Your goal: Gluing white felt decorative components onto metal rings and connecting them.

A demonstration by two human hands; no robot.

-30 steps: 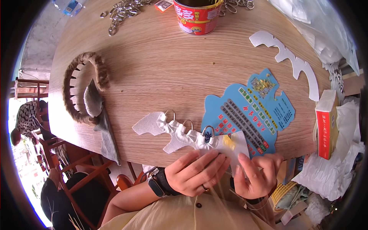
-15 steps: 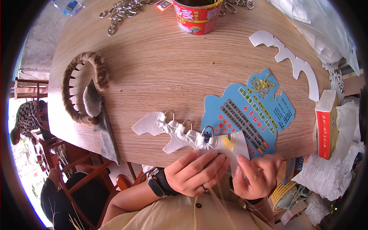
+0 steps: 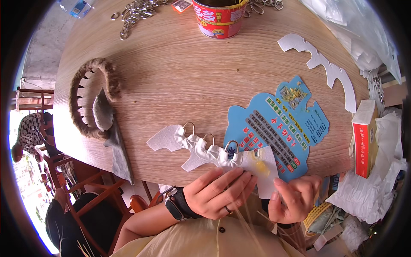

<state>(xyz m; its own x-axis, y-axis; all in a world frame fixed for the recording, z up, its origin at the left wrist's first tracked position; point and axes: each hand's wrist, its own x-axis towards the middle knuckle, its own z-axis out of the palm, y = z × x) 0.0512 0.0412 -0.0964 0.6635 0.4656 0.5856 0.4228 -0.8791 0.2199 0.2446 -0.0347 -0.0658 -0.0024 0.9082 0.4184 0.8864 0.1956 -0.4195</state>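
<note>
A white felt strip (image 3: pixel 202 153) with cut-out notches lies at the table's near edge. Folded white fabric loops along it hold several metal rings (image 3: pixel 231 147). My left hand (image 3: pixel 220 192) presses on the strip's lower edge, fingers closed over it. Toward the strip's right end is a smear of yellow glue (image 3: pixel 260 167). Just beside that end is my right hand (image 3: pixel 295 199), its thumb and index finger apart, other fingers curled, with nothing visible between them. A blue cloud-shaped printed card (image 3: pixel 257 115), with yellow residue at its far corner, lies partly under the strip.
Another white felt piece (image 3: pixel 329 68) lies far right, near a red and yellow box (image 3: pixel 364 141). A brown furry headband (image 3: pixel 77 103) with a grey fabric piece (image 3: pixel 120 150) sits left. At the back are a red tub (image 3: pixel 218 21) and piled metal rings (image 3: pixel 137 15).
My right hand has moved right, off the felt. The yellow glue patch looks thinner and more spread. My left hand and the strip stay in place.
</note>
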